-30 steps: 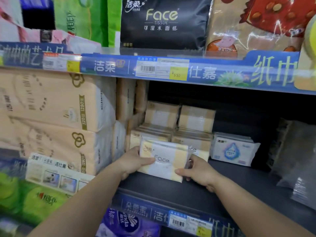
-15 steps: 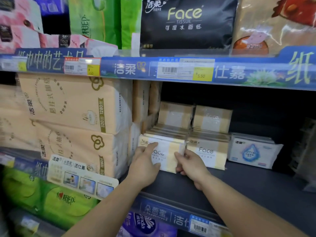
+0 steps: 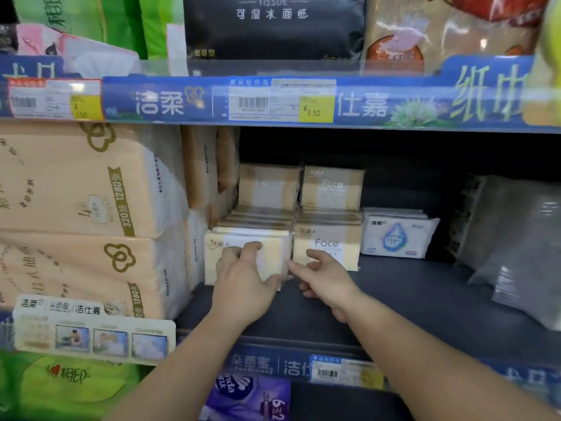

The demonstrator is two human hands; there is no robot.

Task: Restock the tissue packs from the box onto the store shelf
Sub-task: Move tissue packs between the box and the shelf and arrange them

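- On the dark grey middle shelf board [image 3: 409,287]: cream-and-white plastic-wrapped tissue pack [image 3: 243,238] stands upright at the front of the left row, just right of the big peach multi-roll bundles [image 3: 85,220].
- Pack face: pale yellow bands at the sides, white centre band, small logo top-left; the rest of the print is hidden by the hand.
- Left hand [image 3: 243,278] lies on the pack's front, fingers bent over the face, thumb at the lower right corner; looks like pressing, can't tell if it actually grips.
- Right hand [image 3: 326,276] is loose, fingers relaxed and apart, index tip at the pack's right edge, holding nothing.
- Matching "Face" pack [image 3: 329,241] touches it on the right; more stacked behind.
- White pack with blue droplet [image 3: 397,237] further right, then grey wrapped packs [image 3: 516,238].
- Blue price rail [image 3: 273,101] overhead, yellow 5.50 tag [image 3: 315,109].
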